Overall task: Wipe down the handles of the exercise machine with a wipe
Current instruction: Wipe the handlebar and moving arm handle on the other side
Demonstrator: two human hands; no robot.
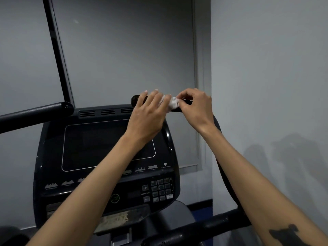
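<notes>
Facing grey wall (266, 68), black console (106, 144) (unlit)

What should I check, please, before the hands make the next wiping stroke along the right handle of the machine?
1. Wipe lies on the right handle: ok.
2. Right hand pinches the wipe: ok.
3. Left hand rests over the handle near its rounded end, fingers straight: ok.
4. Wipe wraps fully round the bar: cannot tell, the hands hide it.
5. Left handle already wiped: cannot tell.
6. Console free of both hands: ok.
</notes>
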